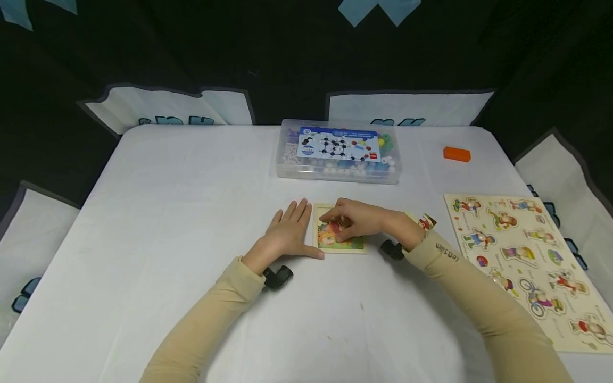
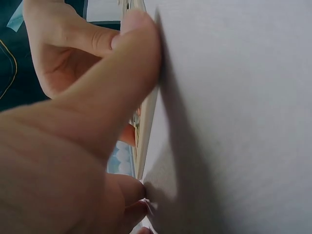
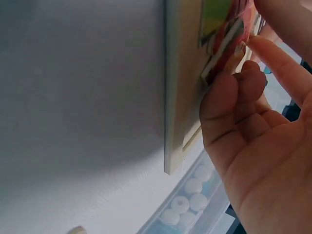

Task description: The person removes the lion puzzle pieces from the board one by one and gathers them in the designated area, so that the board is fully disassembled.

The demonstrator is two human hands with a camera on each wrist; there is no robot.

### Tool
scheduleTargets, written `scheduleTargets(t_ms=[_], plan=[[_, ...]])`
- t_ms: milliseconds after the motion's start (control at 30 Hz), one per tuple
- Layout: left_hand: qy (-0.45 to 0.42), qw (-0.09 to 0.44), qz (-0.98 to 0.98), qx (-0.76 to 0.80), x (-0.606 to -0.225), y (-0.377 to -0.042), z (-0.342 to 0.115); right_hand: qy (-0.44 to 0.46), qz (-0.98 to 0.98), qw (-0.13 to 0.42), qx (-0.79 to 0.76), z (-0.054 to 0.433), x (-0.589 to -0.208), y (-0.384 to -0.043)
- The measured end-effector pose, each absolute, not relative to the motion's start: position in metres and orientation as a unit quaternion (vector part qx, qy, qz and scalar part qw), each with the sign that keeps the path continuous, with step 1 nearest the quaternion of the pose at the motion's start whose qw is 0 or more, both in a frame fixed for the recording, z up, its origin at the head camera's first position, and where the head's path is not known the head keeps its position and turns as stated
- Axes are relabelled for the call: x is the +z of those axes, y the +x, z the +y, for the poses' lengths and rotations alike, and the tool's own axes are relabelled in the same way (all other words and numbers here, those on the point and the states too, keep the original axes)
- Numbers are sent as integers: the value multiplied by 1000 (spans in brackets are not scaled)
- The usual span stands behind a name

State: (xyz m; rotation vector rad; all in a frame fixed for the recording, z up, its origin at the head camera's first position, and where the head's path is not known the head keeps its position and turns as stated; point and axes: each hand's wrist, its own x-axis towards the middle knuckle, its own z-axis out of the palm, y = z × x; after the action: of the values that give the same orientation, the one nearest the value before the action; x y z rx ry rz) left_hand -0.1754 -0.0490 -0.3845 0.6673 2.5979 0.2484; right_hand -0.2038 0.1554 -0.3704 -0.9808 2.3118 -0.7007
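Note:
A small wooden jigsaw puzzle (image 1: 354,251) with a pale frame and a colourful animal picture lies on the white table in the head view. My left hand (image 1: 289,234) rests flat along its left side, fingers spread and straight, the thumb at the near left corner. Over the puzzle, my right hand (image 1: 361,218) curls its thumb and fingers round a puzzle piece (image 3: 226,48), red with a pale wooden edge, tilted above the tray in the right wrist view. From the left wrist view, the left thumb (image 2: 131,53) overlaps the frame's edge.
Behind the puzzle stands a clear plastic box (image 1: 337,173) of molecule-model parts. More printed pieces (image 1: 426,221) lie partly hidden behind the right wrist. A large picture board (image 1: 517,266) lies at the right, with an orange block (image 1: 456,154) beyond it.

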Motion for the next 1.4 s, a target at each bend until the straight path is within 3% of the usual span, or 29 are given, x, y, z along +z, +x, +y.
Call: scheduleTargets(t_ms=[567, 833, 1067, 1400], plan=[[243, 221, 941, 85, -383, -176, -49, -386, 847, 226, -287, 150, -372, -207], [244, 216, 942, 80, -382, -174, -49, -357, 859, 212, -300, 151, -370, -206], [241, 209, 943, 91, -381, -173, -48, -311, 856, 173, -374, 191, -364, -200], [244, 209, 942, 98, -381, -173, -49, -272, 814, 229, -459, 270, -368, -175]])
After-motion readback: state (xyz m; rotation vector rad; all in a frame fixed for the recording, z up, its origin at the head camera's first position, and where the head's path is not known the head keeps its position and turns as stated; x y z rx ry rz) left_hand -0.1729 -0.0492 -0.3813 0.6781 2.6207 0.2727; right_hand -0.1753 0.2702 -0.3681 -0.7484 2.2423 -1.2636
